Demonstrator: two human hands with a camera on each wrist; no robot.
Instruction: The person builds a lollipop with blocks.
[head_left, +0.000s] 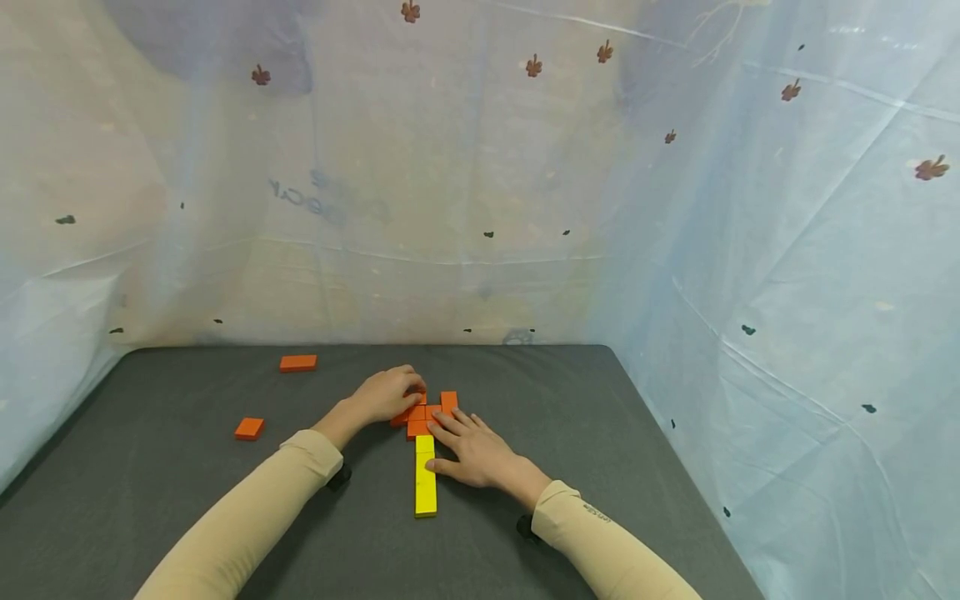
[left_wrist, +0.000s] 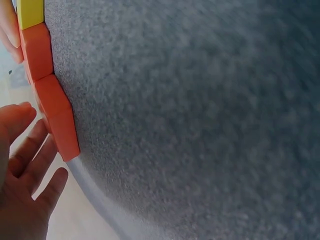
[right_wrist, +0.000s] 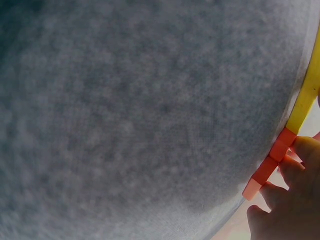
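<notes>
Flat orange blocks [head_left: 416, 428] lie together on the dark grey table, touching one another at the top of a yellow strip [head_left: 425, 492] made of yellow blocks. My left hand [head_left: 384, 394] bends over the upper left of the group, thumb and fingers about an orange block [head_left: 422, 399] that they partly hide. Two orange blocks [left_wrist: 56, 112] show end to end beside the left fingers in the left wrist view. With fingers spread, my right hand [head_left: 476, 452] rests fingertips on the group's right side, its thumb at the yellow strip. An upright orange block [head_left: 448, 402] stands out above the right fingertips.
Two loose orange blocks lie to the left: a longer block [head_left: 298, 363] near the back edge and a shorter block [head_left: 250, 429] nearer the left side. A pale printed curtain [head_left: 450, 208] hangs behind the table [head_left: 570, 400] and along its right side.
</notes>
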